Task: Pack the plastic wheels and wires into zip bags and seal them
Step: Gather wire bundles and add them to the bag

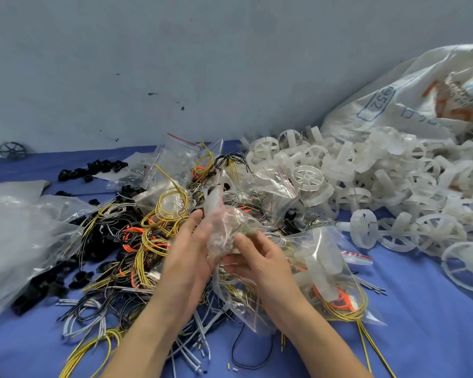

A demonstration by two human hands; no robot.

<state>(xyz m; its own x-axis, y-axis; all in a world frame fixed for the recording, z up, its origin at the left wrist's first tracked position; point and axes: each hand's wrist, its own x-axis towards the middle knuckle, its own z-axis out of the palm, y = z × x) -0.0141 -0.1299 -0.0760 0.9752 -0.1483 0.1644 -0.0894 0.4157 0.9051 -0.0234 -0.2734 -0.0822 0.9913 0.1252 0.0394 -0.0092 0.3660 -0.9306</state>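
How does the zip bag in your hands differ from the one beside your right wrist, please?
The held bag is lifted between the left hand and right hand; the lying bag rests on the cloth. The held bag is crumpled; the lying bag spreads flatter. Both are clear.
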